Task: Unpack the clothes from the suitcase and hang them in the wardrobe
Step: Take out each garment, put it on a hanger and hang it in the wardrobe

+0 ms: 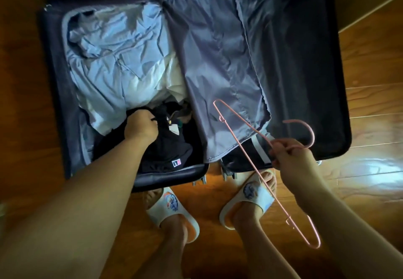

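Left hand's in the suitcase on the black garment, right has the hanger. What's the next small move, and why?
Probably lift the black garment clear of the suitcase: the left hand already grips it, and the right hand holds the pink hanger ready beside it.

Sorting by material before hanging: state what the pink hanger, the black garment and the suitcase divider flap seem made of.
Pink hanger: thin rod, probably coated metal wire; smooth and matte.
Black garment: soft knit, likely cotton; it bunches with no shine, small woven label.
Divider flap: thin grey synthetic lining, likely polyester; faint sheen, sharp creases.
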